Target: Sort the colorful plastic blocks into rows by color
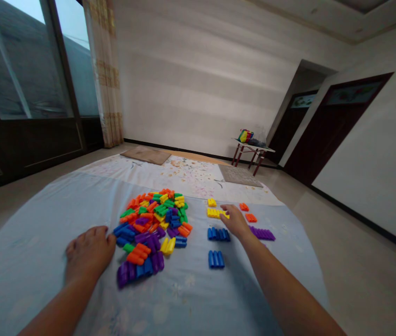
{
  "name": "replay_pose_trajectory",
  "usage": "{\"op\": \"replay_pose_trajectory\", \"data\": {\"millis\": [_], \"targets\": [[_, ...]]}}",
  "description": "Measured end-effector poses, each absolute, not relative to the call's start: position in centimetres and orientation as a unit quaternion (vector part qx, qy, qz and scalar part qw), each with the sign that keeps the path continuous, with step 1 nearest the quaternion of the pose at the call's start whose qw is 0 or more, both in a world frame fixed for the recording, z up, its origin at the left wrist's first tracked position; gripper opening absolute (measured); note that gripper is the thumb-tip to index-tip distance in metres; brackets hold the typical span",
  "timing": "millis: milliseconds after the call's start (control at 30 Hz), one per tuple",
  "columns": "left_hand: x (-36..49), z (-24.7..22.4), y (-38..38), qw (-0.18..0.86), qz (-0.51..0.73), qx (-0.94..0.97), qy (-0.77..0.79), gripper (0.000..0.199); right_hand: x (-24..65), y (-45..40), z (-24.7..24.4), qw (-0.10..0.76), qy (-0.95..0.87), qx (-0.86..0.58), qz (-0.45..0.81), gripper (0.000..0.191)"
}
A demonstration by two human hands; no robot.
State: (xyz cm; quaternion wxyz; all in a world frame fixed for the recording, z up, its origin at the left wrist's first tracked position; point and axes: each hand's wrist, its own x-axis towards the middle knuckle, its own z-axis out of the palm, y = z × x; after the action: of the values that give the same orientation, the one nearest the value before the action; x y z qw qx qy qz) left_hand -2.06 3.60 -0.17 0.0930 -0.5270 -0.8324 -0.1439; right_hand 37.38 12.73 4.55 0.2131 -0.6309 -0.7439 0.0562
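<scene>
My left hand lies palm down on the light blue cloth, fingers loosely spread and holding nothing, just left of a heap of plastic blocks. The heap mixes orange, green, yellow, blue and purple pieces, many ribbed like joined tubes. On the right, my right hand has its thumb and fingers around the right end of a row of yellow blocks. A smaller yellow block lies just beyond that row. Nearer me are two groups of blue blocks, a longer one and a shorter one.
Right of my right hand lie two orange blocks and a purple row, partly behind my forearm. Flat boards rest at the cloth's far edge. A small table bearing a colourful bag stands by the far wall.
</scene>
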Motion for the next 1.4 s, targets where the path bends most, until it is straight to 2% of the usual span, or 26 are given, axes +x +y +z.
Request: {"op": "replay_pose_trajectory", "data": {"millis": [100,233,300,400,633,833,967,1067,1233,1400], "targets": [[-1.9,0.0,3.5,0.092,-0.144,-0.525,-0.834,0.047,32.5,9.3,5.0,0.260,-0.828,-0.483,0.113,0.027],[-1.7,0.2,3.3,0.088,-0.143,-0.524,-0.835,0.048,27.2,5.5,4.6,0.220,-0.890,-0.381,0.121,0.032],[-1.7,0.3,3.3,0.083,-0.146,-0.525,-0.834,0.048,25.8,4.8,4.0,0.178,-0.902,-0.380,0.104,0.036],[-1.7,0.4,3.3,0.078,-0.149,-0.523,-0.835,0.048,25.2,4.7,3.4,0.140,-0.907,-0.388,0.086,0.031],[-1.7,0.4,3.3,0.077,-0.154,-0.530,-0.830,0.047,26.8,4.8,5.5,0.137,-0.897,-0.398,0.135,0.018],[-1.6,0.4,3.2,0.072,-0.156,-0.530,-0.831,0.045,27.7,5.2,6.7,0.020,-0.911,-0.383,0.152,0.024],[-1.6,0.4,3.1,0.081,-0.157,-0.530,-0.829,0.045,27.6,5.1,6.3,0.081,-0.896,-0.421,0.115,0.030],[-1.6,0.4,3.0,0.084,-0.158,-0.532,-0.827,0.046,27.4,4.6,5.9,0.126,-0.868,-0.470,0.100,0.026],[-1.7,0.3,3.1,0.085,-0.155,-0.530,-0.829,0.046,26.4,3.8,4.6,0.091,-0.861,-0.496,0.072,0.047],[-1.9,0.0,3.3,0.082,-0.161,-0.536,-0.825,0.047,26.4,3.7,4.2,0.092,-0.890,-0.438,0.087,0.040]]}}
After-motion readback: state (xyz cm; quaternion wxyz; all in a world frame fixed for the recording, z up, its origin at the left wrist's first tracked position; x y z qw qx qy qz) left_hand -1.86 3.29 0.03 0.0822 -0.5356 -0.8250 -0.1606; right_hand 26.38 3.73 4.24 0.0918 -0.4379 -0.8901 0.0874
